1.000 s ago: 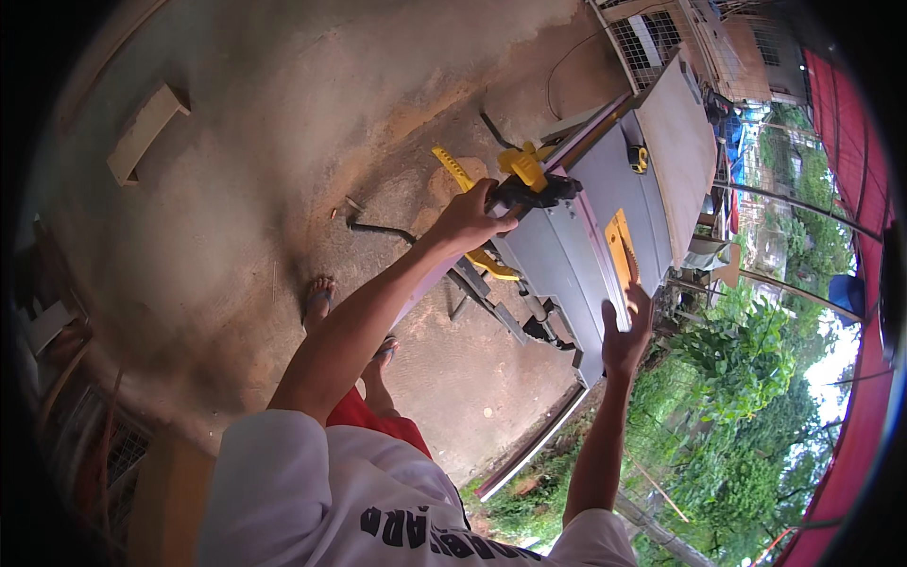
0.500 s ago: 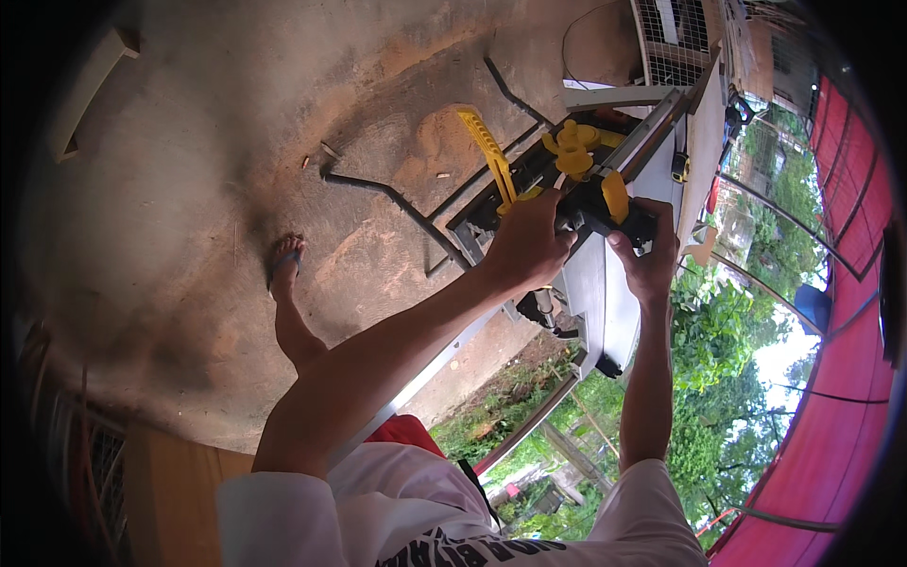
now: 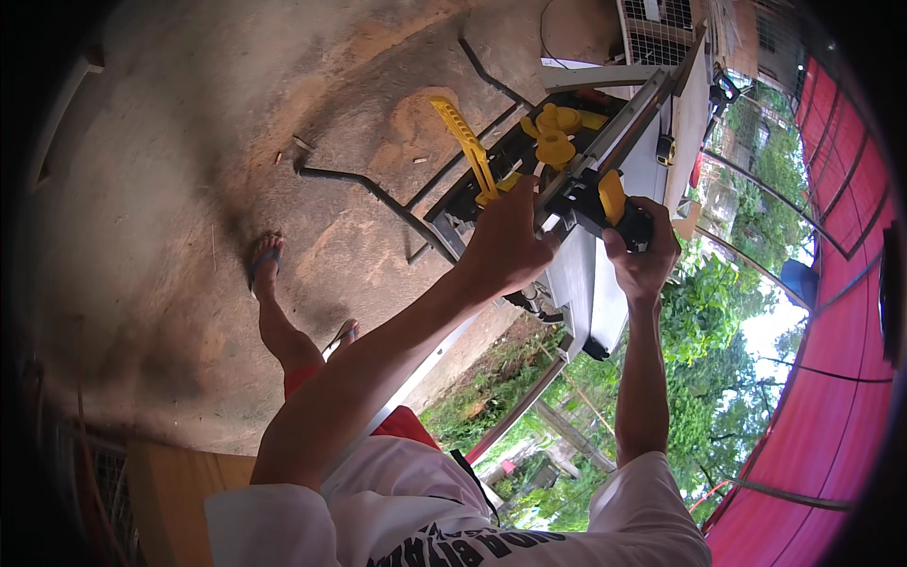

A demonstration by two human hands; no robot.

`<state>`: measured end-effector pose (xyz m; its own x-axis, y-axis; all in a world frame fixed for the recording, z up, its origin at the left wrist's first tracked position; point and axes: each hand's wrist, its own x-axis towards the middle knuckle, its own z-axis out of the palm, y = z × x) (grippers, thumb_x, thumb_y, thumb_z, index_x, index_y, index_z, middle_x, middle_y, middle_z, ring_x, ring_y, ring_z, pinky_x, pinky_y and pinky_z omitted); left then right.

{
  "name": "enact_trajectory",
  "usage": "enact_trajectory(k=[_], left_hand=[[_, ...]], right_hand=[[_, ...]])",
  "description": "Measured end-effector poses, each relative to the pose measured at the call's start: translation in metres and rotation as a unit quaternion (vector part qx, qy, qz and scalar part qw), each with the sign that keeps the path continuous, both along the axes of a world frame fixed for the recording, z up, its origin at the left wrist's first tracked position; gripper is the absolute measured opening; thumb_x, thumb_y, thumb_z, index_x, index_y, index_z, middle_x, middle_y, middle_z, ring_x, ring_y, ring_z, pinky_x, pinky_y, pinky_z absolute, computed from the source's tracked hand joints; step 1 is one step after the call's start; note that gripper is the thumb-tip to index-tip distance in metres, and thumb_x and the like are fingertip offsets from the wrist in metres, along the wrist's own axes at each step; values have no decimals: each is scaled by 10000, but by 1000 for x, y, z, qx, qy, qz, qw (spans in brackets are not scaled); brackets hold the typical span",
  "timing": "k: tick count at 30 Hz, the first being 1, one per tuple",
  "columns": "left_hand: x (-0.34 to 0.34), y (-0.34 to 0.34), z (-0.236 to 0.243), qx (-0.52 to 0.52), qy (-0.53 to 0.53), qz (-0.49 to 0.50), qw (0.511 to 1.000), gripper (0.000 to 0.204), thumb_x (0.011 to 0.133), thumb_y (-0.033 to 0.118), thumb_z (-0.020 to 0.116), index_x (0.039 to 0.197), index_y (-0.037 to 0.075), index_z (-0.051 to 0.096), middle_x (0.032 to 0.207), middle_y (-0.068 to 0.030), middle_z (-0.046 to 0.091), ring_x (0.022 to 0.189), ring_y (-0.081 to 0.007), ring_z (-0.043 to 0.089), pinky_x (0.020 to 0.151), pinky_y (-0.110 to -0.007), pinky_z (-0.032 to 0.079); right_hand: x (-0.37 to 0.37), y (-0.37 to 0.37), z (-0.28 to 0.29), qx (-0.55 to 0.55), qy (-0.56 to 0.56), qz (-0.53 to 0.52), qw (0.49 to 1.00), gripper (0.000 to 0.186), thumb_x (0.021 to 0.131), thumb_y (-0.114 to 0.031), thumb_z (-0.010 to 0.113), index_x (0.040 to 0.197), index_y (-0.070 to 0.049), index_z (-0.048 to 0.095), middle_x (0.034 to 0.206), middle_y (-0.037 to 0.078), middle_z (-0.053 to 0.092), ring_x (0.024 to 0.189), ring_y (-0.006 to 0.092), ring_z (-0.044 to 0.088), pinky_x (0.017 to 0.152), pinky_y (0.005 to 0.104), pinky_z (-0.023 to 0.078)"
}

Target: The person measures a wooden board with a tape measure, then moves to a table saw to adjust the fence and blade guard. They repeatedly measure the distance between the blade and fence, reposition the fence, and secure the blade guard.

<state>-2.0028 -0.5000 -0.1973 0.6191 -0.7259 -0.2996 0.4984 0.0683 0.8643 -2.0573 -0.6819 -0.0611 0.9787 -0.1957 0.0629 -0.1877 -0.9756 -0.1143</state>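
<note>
A table saw with a grey metal top (image 3: 592, 283) and black frame stands in front of me, appearing tilted in the view. My left hand (image 3: 507, 236) is closed at its near edge, next to the yellow push stick (image 3: 461, 142) and a silver rail. What its fingers hold is hidden. My right hand (image 3: 646, 248) is curled round the black end piece (image 3: 631, 227) of the saw's fence (image 3: 628, 113). A yellow lever (image 3: 611, 196) sticks up from that piece, between my hands. Yellow knobs (image 3: 556, 132) sit beyond my left hand.
Bent black stand legs (image 3: 364, 185) reach over the concrete floor (image 3: 189, 189) at left. A tape measure (image 3: 665, 149) lies on a pale surface beyond the fence. A wooden board (image 3: 179, 491) is at lower left. Greenery (image 3: 709, 312) and a red awning (image 3: 812, 416) lie at right.
The view has shifted, so the saw appears slightly further left. My left hand has moved a little back from the yellow lever; my right hand stays on the end piece.
</note>
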Motion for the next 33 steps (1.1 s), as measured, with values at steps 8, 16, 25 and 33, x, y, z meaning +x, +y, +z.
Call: enact_trajectory(k=[8,16,25,33], left_hand=[[10,5,13,5,1,-17,1000,816,767,395,797,1344,-89,481,720,-128,658,621,-217,666,628,-356,546],[4,-4,5,19,14,18,1000,671,880,435,765,1241,-91,557,703,-139,689,624,-192,704,567,-339,530],[-1,-15,-2,52,42,-36,997,426,997,324,641,1219,-36,587,763,-163,714,661,-253,722,615,-388,534],[-3,-15,-2,54,14,-20,998,382,1015,344,618,1148,-13,589,778,-165,708,715,-289,724,654,-402,528]], right_hand=[[6,-5,1,87,39,-10,995,652,735,-437,897,1152,0,649,942,88,710,805,150,697,726,288,581],[7,4,-6,101,67,-57,991,639,725,-358,934,1145,15,631,948,99,723,797,146,695,731,287,579],[7,14,-10,89,58,-60,993,573,721,-240,919,1134,18,615,931,95,709,819,136,684,742,280,565],[12,16,-12,103,60,-67,991,559,724,-234,915,1130,3,613,928,83,687,787,134,652,733,282,542]])
